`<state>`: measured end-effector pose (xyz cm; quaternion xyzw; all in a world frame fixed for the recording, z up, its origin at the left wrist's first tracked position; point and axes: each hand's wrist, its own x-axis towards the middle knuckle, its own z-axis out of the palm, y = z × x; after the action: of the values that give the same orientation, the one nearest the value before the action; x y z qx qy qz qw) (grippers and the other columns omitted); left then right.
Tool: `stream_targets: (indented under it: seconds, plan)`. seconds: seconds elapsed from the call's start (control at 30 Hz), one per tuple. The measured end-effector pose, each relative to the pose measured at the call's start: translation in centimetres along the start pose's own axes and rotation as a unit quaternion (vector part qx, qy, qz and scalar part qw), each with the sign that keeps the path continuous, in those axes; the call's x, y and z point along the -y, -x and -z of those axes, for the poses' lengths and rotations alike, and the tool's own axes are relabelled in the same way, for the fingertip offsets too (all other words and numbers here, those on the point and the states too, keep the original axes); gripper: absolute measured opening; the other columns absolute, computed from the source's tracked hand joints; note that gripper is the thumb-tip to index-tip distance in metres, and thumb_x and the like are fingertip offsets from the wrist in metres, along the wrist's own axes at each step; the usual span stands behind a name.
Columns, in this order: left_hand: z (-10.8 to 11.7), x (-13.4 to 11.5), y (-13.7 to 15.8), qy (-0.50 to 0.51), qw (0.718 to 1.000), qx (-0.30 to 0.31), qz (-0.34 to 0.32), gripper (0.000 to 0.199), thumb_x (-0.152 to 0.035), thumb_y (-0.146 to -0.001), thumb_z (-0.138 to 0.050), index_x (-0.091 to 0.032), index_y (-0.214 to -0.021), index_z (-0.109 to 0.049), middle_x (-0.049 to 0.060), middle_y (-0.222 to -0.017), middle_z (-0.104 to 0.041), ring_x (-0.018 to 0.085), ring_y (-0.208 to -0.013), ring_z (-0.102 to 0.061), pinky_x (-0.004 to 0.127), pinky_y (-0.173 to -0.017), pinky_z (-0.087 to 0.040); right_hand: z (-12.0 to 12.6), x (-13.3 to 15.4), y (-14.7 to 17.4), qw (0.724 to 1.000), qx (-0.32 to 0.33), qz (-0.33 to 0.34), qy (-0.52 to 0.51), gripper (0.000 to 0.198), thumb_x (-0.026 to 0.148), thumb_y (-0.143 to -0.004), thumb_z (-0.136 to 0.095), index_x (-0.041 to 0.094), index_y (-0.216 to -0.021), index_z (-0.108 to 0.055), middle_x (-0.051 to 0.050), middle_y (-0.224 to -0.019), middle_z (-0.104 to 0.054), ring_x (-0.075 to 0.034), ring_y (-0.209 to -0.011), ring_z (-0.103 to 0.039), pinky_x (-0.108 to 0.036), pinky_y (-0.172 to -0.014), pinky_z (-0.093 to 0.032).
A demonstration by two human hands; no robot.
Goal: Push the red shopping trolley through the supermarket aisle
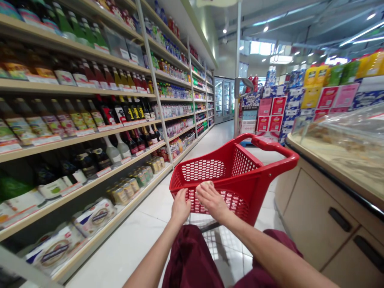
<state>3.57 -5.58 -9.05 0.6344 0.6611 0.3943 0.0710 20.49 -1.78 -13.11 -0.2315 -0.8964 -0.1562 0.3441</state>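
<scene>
A red plastic shopping cart [198,170] with a perforated basket stands in front of me, its handle toward the far right. At the basket's near left corner, my left hand [181,207] has its fingers curled against the edge just under the rim. My right hand [211,200] lies against the perforated near side, fingers bent and close together. Along its upper edge shows a small pale thing [207,183], perhaps a cloth, mostly covered by the fingers. Both palms are hidden.
Shelves [120,132] of bottles and cans line the left side. A counter [318,216] with dark handles and a clear cover stands close on the right. Stacked drink cartons [271,116] rise behind the cart. Glass-door coolers [223,98] are at the far end.
</scene>
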Motion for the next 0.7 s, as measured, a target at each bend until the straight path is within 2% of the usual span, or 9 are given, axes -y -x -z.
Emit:
stream_targets:
  seconds: [0.2, 0.3, 0.4, 0.57, 0.6, 0.7]
  plan:
    - [-2.0, -1.0, 0.5, -0.046, 0.997, -0.001, -0.062, 0.041, -0.010, -0.066, -0.042, -0.014, -0.105, -0.054, 0.011, -0.117, -0.053, 0.021, -0.113, -0.045, 0.040, -0.097, -0.036, 1.0, -1.5, 2.5, 0.998, 0.056, 0.009, 0.000, 0.018, 0.020, -0.083, -0.047, 0.020, -0.092, -0.062, -0.005, -0.106, -0.062, -0.019, -0.106, -0.051, -0.042, -0.094, -0.037]
    - [-2.6, -1.2, 0.3, -0.053, 0.995, -0.008, -0.082, 0.043, -0.011, -0.068, -0.040, -0.016, -0.109, -0.051, 0.010, -0.120, -0.050, 0.021, -0.114, -0.043, 0.042, -0.098, -0.034, 2.7, -2.2, 2.1, 1.000, 0.014, -0.006, 0.011, 0.022, 0.020, -0.084, -0.046, 0.021, -0.101, -0.059, -0.005, -0.115, -0.057, -0.020, -0.116, -0.042, -0.044, -0.098, -0.033]
    - [-3.2, -1.7, -0.1, -0.077, 0.991, -0.023, -0.111, 0.046, -0.011, -0.069, -0.039, -0.016, -0.113, -0.048, 0.010, -0.124, -0.047, 0.021, -0.117, -0.040, 0.042, -0.099, -0.033, 3.9, -3.2, 1.4, 0.998, -0.014, -0.050, 0.033, 0.026, 0.018, -0.085, -0.043, 0.021, -0.108, -0.056, -0.005, -0.125, -0.049, -0.021, -0.123, -0.032, -0.046, -0.101, -0.028]
    - [-4.0, -2.8, -0.2, -0.134, 0.983, -0.015, -0.123, 0.048, -0.011, -0.069, -0.041, -0.014, -0.117, -0.046, 0.014, -0.128, -0.043, 0.024, -0.116, -0.040, 0.042, -0.097, -0.034, 3.9, -3.8, 4.4, 0.997, 0.078, -0.022, -0.003, 0.018, 0.024, -0.083, -0.049, 0.023, -0.093, -0.063, -0.003, -0.108, -0.061, -0.018, -0.109, -0.049, -0.039, -0.095, -0.038]
    - [-4.2, -3.1, -0.2, -0.144, 0.981, -0.017, -0.128, 0.049, -0.011, -0.069, -0.040, -0.013, -0.117, -0.046, 0.014, -0.128, -0.043, 0.024, -0.117, -0.040, 0.042, -0.097, -0.033, 4.3, -4.0, 4.8, 0.997, 0.072, -0.026, -0.002, 0.018, 0.025, -0.083, -0.048, 0.023, -0.095, -0.063, -0.003, -0.109, -0.061, -0.018, -0.110, -0.048, -0.039, -0.095, -0.037]
    - [-4.5, -4.2, -0.2, -0.169, 0.975, -0.008, -0.146, 0.051, -0.009, -0.069, -0.040, -0.015, -0.120, -0.043, 0.013, -0.131, -0.041, 0.023, -0.120, -0.036, 0.044, -0.099, -0.030, 5.9, -4.8, 4.7, 0.997, -0.002, -0.068, 0.029, 0.025, 0.020, -0.086, -0.042, 0.020, -0.105, -0.059, -0.005, -0.121, -0.053, -0.020, -0.120, -0.037, -0.043, -0.099, -0.031]
